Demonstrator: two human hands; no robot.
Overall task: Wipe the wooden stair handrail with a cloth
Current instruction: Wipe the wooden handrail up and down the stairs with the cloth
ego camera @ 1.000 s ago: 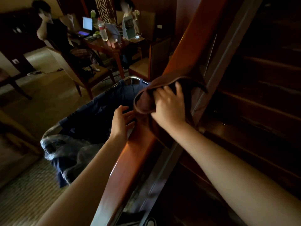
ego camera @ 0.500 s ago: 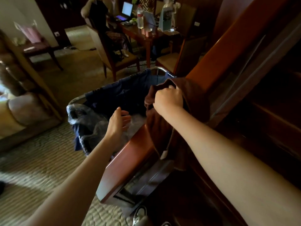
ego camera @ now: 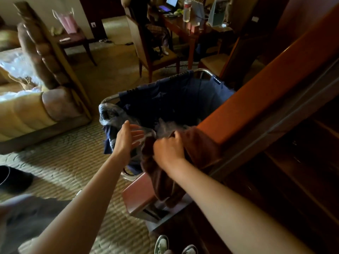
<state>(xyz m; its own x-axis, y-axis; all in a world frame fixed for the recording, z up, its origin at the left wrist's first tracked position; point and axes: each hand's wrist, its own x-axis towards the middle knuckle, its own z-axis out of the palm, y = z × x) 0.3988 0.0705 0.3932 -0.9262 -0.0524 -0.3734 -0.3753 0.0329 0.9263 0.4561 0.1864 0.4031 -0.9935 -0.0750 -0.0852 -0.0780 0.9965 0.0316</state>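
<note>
- Since half a second ago my right hand [ego camera: 167, 150] has slid the cloth [ego camera: 198, 149] down the handrail [ego camera: 256, 99] to near its lower end, and my left hand [ego camera: 126, 138] has drifted away from the rail, out over the cart.
- Far left, a padded sofa [ego camera: 27, 110] with a ribbed, tan arm sits on the carpet [ego camera: 60, 162], which is pale and woven in wavy ridges.
- Behind it a dark side table [ego camera: 73, 38] carries a pink bag [ego camera: 67, 21] near its back edge.
- My left hand is spread wide, fingers apart, holding nothing, above the near rim of the laundry cart [ego camera: 183, 96].
- The cart has a shiny metal tube frame, a dark blue fabric liner, and crinkled clear plastic at its left corner.
- My right hand is closed in a fist on the brown cloth, which drapes over the top of the rail and hangs down its near side in soft folds.
- The handrail is smooth, glossy reddish wood, square-edged, rising to the upper right.
- Beyond, a wooden desk [ego camera: 187, 26] holds a laptop [ego camera: 169, 3] and a bottle [ego camera: 186, 11], with chairs beside it.
- Right of the rail, dark wooden stair treads [ego camera: 293, 171].
</note>
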